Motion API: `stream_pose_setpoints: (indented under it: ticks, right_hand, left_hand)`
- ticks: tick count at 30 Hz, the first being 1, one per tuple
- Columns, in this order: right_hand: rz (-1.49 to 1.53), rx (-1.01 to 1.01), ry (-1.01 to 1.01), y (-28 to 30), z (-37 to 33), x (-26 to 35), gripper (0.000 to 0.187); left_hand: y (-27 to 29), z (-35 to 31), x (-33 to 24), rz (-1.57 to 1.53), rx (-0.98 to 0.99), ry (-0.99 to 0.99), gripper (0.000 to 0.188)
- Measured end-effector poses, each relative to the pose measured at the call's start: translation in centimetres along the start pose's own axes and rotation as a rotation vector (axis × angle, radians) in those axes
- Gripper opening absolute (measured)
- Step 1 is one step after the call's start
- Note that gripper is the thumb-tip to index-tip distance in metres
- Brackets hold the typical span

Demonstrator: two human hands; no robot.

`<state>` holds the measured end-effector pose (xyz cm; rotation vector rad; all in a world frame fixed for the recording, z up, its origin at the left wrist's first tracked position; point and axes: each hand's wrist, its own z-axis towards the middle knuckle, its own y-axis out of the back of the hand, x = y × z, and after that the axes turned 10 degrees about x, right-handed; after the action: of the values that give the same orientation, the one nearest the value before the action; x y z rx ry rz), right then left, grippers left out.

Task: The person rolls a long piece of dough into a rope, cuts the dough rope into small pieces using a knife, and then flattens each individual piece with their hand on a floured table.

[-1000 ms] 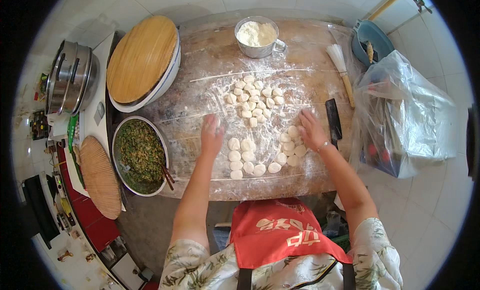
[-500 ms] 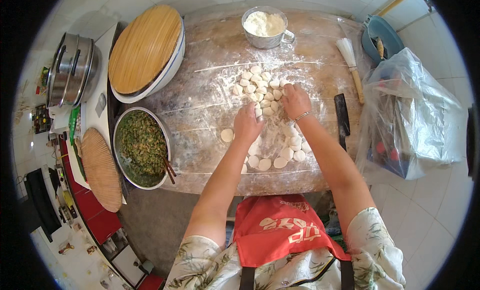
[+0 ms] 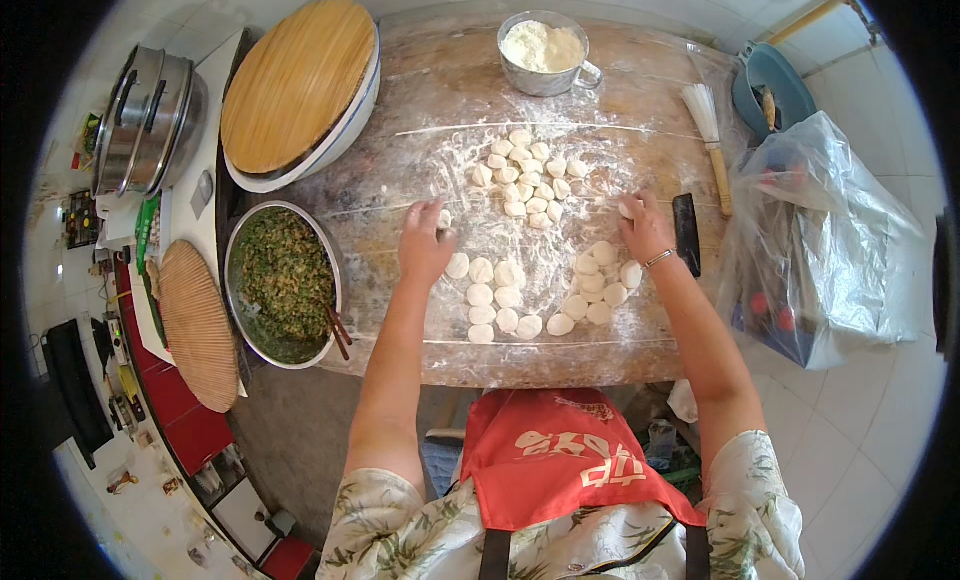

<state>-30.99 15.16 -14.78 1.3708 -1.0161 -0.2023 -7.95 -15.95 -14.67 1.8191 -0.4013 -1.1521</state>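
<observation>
A cluster of small dough pieces (image 3: 527, 185) lies at the middle of a floured wooden board (image 3: 365, 220). Left of it, my left hand (image 3: 424, 244) has its fingers curled down round a dough piece (image 3: 445, 219) at the board. My right hand (image 3: 648, 230) is right of the cluster, closed on another dough piece (image 3: 625, 210) that shows at its fingertips. Flattened dough rounds lie nearer me in two groups, the left dough rounds (image 3: 481, 295) below my left hand and the right dough rounds (image 3: 593, 283) below my right.
A bowl of green filling (image 3: 285, 275) with chopsticks (image 3: 340, 332) stands at the left. Behind it is a basin under a round wooden lid (image 3: 297, 85). A flour cup (image 3: 545, 55) stands at the back. A dark-bladed tool (image 3: 686, 235), a brush (image 3: 712, 140) and a plastic-covered box (image 3: 820, 250) are rightward.
My hands have moved apart from the dough cluster, left hand to the left and right hand to the right, each with a dough piece. The left group of rounds is now uncovered.
</observation>
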Motion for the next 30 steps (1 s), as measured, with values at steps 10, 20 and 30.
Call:
stream_pose_setpoints:
  ticks: [10, 20, 30]
  right_hand:
    - [-0.115, 0.255, -0.145, 1.6, 0.7, -0.1, 0.039]
    - [-0.197, 0.025, -0.104, -3.6, 2.6, 0.3, 0.067]
    - [0.018, -0.028, 0.16, -2.4, -6.6, 3.5, 0.03]
  left_hand:
    - [0.7, 0.7, 1.0, 0.104, 0.094, 0.069, 0.051]
    - [-3.0, 4.4, -0.2, 0.304, 0.056, 0.067, 0.068]
    - [-2.1, -3.6, -0.5, 0.073, 0.082, -0.257, 0.044]
